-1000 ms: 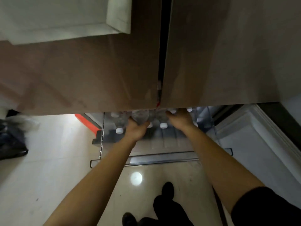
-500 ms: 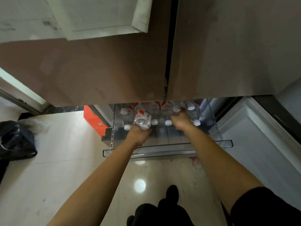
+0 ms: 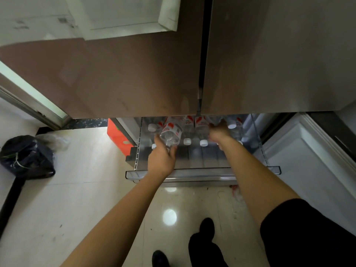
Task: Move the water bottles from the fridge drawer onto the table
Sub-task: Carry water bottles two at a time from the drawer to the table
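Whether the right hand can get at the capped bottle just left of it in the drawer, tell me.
Probably yes: the right hand is inside the open drawer, beside that bottle; nothing lies between.

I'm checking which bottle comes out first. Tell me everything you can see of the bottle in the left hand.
The bottle is clear plastic with a white label bearing red marks around its body. Its rounded base end faces the camera and its cap is hidden. It is tilted and appears raised above the other bottles lying in the fridge drawer, toward the drawer's left side. The left hand grips its base end from beneath, fingers curled around it.
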The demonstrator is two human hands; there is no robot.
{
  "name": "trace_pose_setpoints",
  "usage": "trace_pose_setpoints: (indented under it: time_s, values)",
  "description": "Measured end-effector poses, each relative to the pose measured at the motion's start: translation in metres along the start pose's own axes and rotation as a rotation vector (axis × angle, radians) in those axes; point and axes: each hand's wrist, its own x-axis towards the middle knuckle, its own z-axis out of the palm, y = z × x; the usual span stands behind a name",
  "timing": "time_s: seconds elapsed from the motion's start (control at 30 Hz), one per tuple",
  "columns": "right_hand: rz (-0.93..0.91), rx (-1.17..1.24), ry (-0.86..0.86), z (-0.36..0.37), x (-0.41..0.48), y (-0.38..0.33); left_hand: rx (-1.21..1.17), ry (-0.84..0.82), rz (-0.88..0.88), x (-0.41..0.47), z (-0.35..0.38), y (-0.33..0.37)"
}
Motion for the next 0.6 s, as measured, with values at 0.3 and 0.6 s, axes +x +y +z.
trace_pose_setpoints:
  time_s: [0.3,0.6]
  values:
    - [-0.217,-0.166,0.249,-0.025,-0.104,0.007,0.010,0.246,0.165,-0.033,-0.020,0.007]
    - [-0.467,-0.264,0.436,-0.049,-0.190,-0.003,0.089,0.369,0.459,-0.059,-0.076,0.011]
